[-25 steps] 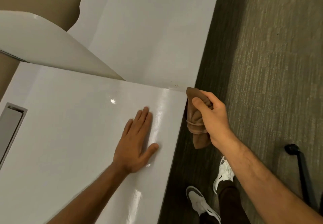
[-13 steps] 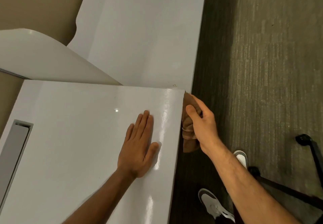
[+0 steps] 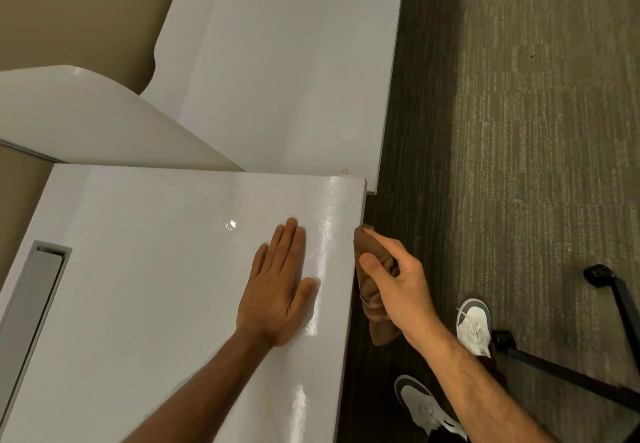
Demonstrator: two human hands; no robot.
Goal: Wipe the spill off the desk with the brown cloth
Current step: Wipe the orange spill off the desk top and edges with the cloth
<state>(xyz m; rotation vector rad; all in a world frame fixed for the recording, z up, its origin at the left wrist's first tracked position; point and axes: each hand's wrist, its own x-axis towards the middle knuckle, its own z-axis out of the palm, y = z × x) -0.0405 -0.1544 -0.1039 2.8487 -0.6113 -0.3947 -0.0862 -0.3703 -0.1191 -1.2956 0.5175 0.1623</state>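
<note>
Right hand (image 3: 398,290) closed around bunched brown cloth (image 3: 372,290), pressed against the desk's (image 3: 156,269) right edge. Since a second ago the cloth has slid nearer along that edge, away from the far corner. Left hand (image 3: 277,287) stays flat, fingers spread, holding nothing. Desktop shows only glare near the edge; small brown specks (image 3: 343,170) sit on the adjoining far surface. Top likely done; edge being finished.

The tabletop (image 3: 145,269) lies open left of the flat left hand (image 3: 277,290), up to a recessed grey slot (image 3: 34,304). A curved white divider (image 3: 104,124) blocks the far edge. Off the right edge, black chair legs (image 3: 588,373) cross the carpet (image 3: 536,131).
</note>
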